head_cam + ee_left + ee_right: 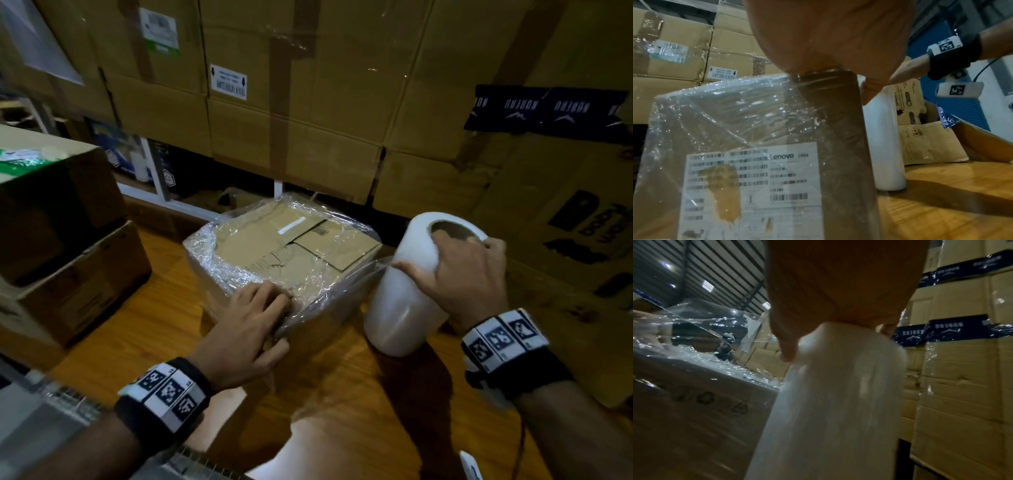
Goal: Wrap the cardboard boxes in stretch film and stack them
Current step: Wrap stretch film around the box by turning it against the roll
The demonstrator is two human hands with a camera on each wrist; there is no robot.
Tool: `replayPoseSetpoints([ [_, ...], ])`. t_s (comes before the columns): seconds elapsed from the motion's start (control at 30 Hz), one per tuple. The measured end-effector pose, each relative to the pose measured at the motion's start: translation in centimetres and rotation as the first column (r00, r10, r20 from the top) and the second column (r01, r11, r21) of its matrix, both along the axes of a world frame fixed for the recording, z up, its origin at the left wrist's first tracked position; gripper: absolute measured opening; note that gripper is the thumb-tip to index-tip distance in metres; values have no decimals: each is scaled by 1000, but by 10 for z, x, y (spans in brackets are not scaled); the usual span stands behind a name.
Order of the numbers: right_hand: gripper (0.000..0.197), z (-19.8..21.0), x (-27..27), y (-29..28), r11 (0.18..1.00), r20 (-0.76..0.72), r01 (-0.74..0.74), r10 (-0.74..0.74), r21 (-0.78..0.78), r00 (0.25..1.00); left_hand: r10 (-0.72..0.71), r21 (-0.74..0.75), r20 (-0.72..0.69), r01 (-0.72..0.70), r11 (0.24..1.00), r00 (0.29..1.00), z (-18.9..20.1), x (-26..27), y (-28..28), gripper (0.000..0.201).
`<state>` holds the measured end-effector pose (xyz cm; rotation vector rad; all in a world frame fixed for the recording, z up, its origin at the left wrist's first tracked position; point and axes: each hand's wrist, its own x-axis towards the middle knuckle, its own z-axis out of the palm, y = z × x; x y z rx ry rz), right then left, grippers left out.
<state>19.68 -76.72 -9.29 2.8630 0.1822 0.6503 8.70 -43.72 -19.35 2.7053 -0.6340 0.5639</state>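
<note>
Starting at the left, we see two plain cartons [61, 240] stacked at the edge of the wooden tabletop [144, 329], apart from the work. Our left hand [246, 335] rests on the near corner of the box [284, 253] at the middle of the tabletop, fingers [274, 298] lying nearly flat and close together, pressing the film [342, 284] against the cardboard rather than gripping anything. The box is already partly covered: crinkled clear film lies over its top and down the labelled side seen from the left wrist view. A taut band of film runs from its right corner to the roll [407, 294], which stands upright just beside the box. Our right hand [466, 274] clamps the roll's top, fingertips hooked into the hollow core and thumb against the outer wall.

We judge the film thin, clingy and quick to tear or bunch, so steady tension matters. The roll looks dense and smooth-sided; the core rim gives the surest hold. The box seems stiff and light enough to turn by its corners.
</note>
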Motion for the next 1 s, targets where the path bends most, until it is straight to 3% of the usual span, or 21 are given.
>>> replayPoseSetpoints([
  [0.1,114,1,4,5,990,17,122,-123,66,992,-43,-2,-8,43,999,999,2,2,1,42],
  [0.17,120,3,7,-4,989,4,99,-100,111,995,-92,-2,-51,92,996,994,6,5,9,44],
  [0.3,99,1,16,-39,981,-7,-136,138,136,990,-171,-17,-218,172,985,961,17,8,38,49],
  [0.4,96,1,26,-35,986,-34,-125,130,113,991,-196,-6,-311,204,979,930,28,10,48,51],
  [0.47,95,0,26,-19,986,-9,-101,104,131,995,-183,-6,-272,188,982,945,30,10,48,48],
  [0.57,84,-3,20,-6,974,61,-119,109,195,992,-52,-7,-106,52,999,993,27,8,32,33],
  [0.7,77,-2,17,-10,979,18,-120,119,165,993,155,-111,-4,-155,982,988,25,14,7,38],
  [0.8,68,-1,18,-8,984,36,-93,89,149,995,235,-238,12,-226,945,972,24,17,-1,32],
  [0.9,70,-2,17,3,987,33,-21,16,160,999,316,-389,-74,-319,864,946,25,15,-11,28],
  [0.97,74,-2,15,6,983,24,-8,3,185,1000,378,-391,-69,-374,841,923,25,13,-17,33],
  [1.0,75,-2,14,6,981,21,-17,13,196,1000,402,-320,7,-379,868,915,25,12,-21,31],
])
